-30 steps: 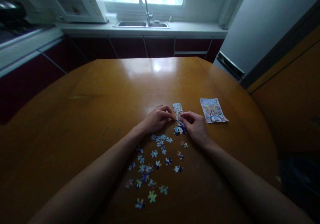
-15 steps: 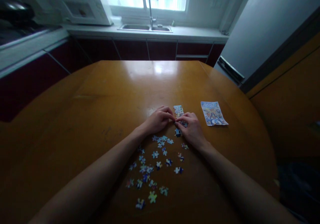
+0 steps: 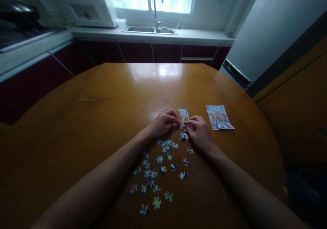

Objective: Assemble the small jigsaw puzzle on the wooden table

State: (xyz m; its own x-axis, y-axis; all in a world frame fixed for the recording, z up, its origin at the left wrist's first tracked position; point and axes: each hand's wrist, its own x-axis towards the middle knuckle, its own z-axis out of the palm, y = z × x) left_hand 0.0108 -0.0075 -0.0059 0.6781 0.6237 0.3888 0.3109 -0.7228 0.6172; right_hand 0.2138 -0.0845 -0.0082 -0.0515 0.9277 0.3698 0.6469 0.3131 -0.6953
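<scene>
A partly joined strip of jigsaw puzzle (image 3: 183, 113) lies upright in front of me on the wooden table. My left hand (image 3: 165, 122) is at its left edge, thumb and forefinger closed on a small puzzle piece (image 3: 181, 126). From the other side, my right hand (image 3: 200, 132) pinches at the strip's right edge; its fingertips partly hide what they hold, which looks like a puzzle piece. Just below the fingers sits a dark blue and white joined section (image 3: 184, 136). Nearer to me, loose puzzle pieces (image 3: 159, 159) are scattered between my forearms.
A printed picture sheet (image 3: 220, 117) lies to the right of my right hand. The table (image 3: 143, 86) has a rounded edge. Beyond it are a counter with a sink (image 3: 143, 29), a faucet, a microwave (image 3: 88, 11) and, at right, a fridge (image 3: 270, 31).
My right hand's fingertips have drawn slightly right, away from the left ones, showing more of the puzzle between them and the blue section below. The whole view has shifted a little.
</scene>
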